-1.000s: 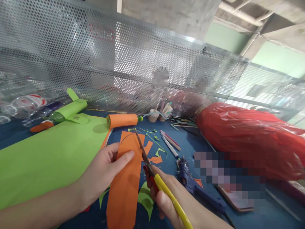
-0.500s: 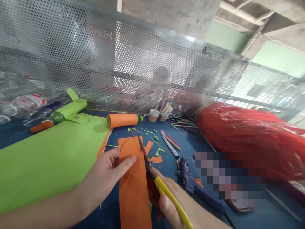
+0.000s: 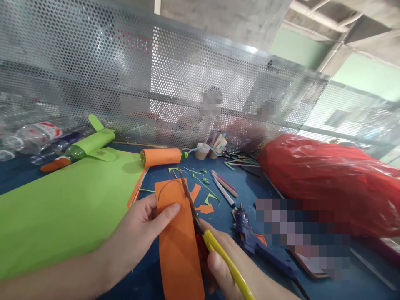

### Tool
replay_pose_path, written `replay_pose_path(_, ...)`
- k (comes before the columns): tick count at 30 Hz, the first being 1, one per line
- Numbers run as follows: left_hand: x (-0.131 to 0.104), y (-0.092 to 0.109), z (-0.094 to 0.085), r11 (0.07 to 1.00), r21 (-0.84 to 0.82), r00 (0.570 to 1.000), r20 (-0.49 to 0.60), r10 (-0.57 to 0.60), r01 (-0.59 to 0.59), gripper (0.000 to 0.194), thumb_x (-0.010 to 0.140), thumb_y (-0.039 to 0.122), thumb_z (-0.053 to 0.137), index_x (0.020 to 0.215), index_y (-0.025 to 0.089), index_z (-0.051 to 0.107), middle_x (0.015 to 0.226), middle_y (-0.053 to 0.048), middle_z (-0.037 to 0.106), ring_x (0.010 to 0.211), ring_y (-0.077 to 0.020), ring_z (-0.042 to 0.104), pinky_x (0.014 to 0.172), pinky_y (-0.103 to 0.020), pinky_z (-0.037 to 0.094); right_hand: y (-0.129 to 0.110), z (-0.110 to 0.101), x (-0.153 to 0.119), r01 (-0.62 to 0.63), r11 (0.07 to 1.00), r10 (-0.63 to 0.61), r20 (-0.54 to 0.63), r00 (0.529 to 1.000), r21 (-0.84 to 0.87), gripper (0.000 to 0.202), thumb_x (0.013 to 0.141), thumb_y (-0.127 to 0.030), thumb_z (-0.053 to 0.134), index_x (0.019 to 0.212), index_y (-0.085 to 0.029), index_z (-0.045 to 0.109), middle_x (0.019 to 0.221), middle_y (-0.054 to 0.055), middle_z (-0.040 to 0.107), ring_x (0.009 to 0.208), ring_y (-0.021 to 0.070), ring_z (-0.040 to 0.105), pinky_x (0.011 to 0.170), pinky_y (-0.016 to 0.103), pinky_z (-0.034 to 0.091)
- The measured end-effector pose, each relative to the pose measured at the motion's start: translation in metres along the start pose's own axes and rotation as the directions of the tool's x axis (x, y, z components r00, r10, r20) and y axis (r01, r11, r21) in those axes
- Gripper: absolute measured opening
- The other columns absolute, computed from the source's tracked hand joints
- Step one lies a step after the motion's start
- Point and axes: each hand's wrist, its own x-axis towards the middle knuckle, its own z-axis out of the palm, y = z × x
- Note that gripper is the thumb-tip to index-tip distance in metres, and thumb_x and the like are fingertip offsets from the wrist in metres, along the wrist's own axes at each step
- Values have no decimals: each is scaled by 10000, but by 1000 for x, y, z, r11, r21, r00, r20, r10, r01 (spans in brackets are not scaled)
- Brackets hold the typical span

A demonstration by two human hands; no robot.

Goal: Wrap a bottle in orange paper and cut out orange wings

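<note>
My left hand (image 3: 150,223) pinches a strip of orange paper (image 3: 179,250) between thumb and fingers, the thumb lying on its front. A curved pencil line runs across the strip's upper end. My right hand (image 3: 223,258) grips scissors (image 3: 215,246) with a yellow handle and a red inner part. Their blades sit at the strip's upper right edge, one in front of the paper and the other's tip showing behind it. Most of my left fingers are hidden behind the strip.
Green card (image 3: 62,208) covers the left. Behind lie an orange-wrapped bottle (image 3: 163,157) and a green-wrapped bottle (image 3: 95,142). Paper scraps (image 3: 204,208), markers (image 3: 223,189) and a blue glue gun (image 3: 259,246) lie rightward. A red plastic bag (image 3: 331,179) bulges at right, before a perforated metal screen (image 3: 181,83).
The lower end of the orange strip has swung slightly to the right. Both hands stay in nearly the same place, and the scissor blades remain at the paper's edge.
</note>
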Motion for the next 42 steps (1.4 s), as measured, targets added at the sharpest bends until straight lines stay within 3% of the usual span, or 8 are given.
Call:
replay_pose_path(19,0,1,1,1000,16,999,-38,-16,16,195,793,391,708,816,198,711,790,-22,769,723,-167,698,689,-243,547,3,4,1,-1,995,5,-43,999,104,590,835,-795,220,758,-222,334,579,-46,350,503,103,262,420,244,203)
replay_pose_path(29,1,2,-2,1000,1,998,-56,-7,7,223,774,407,719,805,189,681,776,-18,750,759,-181,680,720,-264,532,-1,-1,1,-60,994,62,-17,998,96,625,820,-816,219,777,-211,372,599,-40,383,507,96,328,403,203,264)
replay_pose_path(35,2,5,-4,999,39,995,-92,-32,36,285,781,446,692,685,195,599,673,15,678,652,-161,632,640,-251,498,-2,-3,1,-75,993,77,-25,997,87,627,817,-820,220,748,-216,374,596,-34,390,523,106,368,427,208,310)
replay_pose_path(42,1,8,-3,996,83,995,-101,-19,27,269,781,448,683,725,192,621,688,1,690,638,-169,624,645,-274,505,1,-1,0,-49,995,54,-52,997,90,597,855,-780,202,743,-218,372,594,-32,396,524,107,393,416,202,323)
